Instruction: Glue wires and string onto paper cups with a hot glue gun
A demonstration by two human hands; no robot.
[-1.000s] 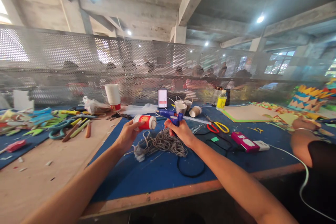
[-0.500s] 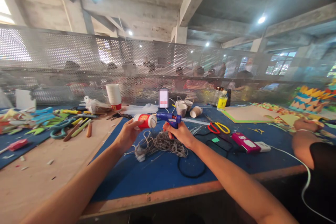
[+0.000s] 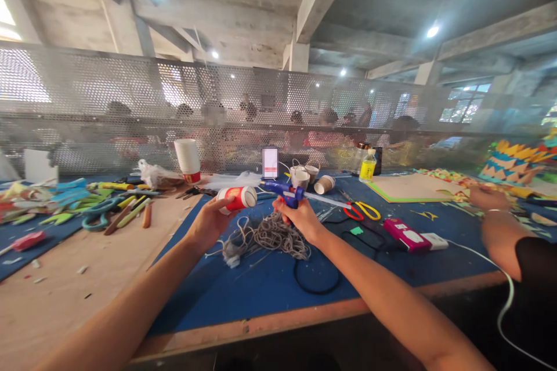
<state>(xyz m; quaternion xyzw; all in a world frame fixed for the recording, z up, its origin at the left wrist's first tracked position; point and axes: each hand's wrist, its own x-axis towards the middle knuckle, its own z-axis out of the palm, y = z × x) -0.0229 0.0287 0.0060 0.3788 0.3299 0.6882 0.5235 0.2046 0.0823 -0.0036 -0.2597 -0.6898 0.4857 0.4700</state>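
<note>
My left hand is wrapped round a red and white paper cup, tilted on its side with one end facing right. My right hand grips a blue glue gun by its handle, a clear glue stick jutting from its back. The gun's nozzle points left, just above and beside the cup's right end. Below both hands, a tangled heap of grey cord lies on the blue table mat.
Behind the gun stand string-wrapped cups and a phone. Red-yellow scissors, a magenta box and a yellow-labelled bottle are rightward. Another person's hand is far right. Cup stack and tools lie left.
The cup has moved slightly left and tilted a little. The glue gun's nozzle has risen away from the cup's rim. The other person's hand has shifted left.
</note>
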